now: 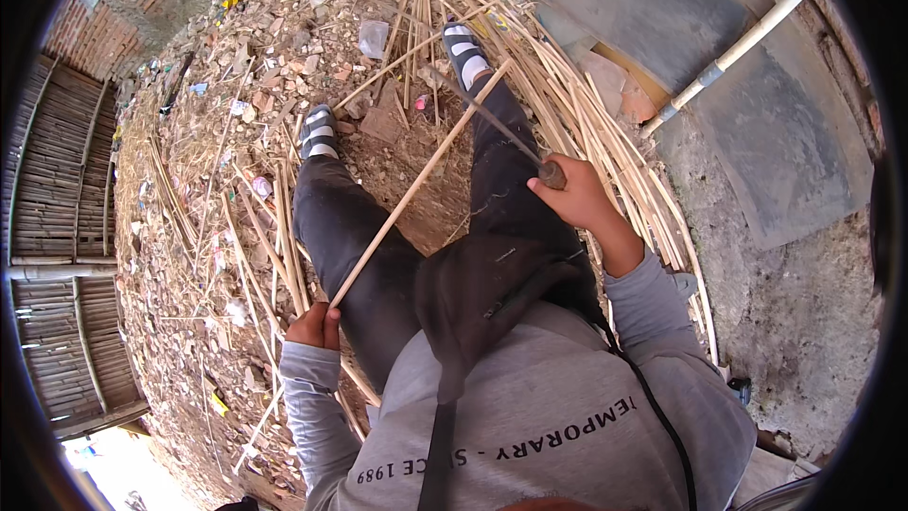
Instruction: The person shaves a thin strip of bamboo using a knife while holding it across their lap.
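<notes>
My left hand [315,326] is closed round the lower end of a long, pale bamboo strip [407,197], beside my left thigh. The strip slants up to the right across my lap, and its far end lies over my right shin. In my right hand [579,194], above my right thigh, is the wooden handle of a knife [509,134]. Its long, thin, dark blade points away to the upper left and crosses the strip near the far end. Whether blade and strip touch there I cannot tell.
A large pile of bamboo strips [577,123] lies along my right side. More loose strips [284,227] are scattered on the rubble ground at my left. Dark panels [662,9] and a pale pole [728,57] lean at the right. A bamboo wall [61,161] stands at the far left.
</notes>
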Tool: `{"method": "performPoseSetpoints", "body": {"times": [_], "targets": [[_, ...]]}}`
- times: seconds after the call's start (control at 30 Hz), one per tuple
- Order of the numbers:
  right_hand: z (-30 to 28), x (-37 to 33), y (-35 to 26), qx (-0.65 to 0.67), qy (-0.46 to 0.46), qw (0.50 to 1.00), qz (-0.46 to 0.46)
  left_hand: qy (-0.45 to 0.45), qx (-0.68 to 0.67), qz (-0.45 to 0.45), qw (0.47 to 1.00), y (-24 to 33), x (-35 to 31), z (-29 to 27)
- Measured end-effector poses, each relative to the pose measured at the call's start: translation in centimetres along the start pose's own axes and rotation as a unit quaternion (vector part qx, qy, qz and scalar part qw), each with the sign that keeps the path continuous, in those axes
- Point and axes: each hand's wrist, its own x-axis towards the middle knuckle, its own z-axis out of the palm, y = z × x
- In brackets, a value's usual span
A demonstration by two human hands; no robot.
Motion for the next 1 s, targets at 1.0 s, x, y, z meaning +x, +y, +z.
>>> {"method": "performPoseSetpoints", "body": {"times": [1.0], "targets": [[5.0, 6.4, -5.0, -0.191, -0.154, 0.965, -0.096, 0.019, 0.156, -0.014, 0.988, -1.0, 0.7, 2.1]]}}
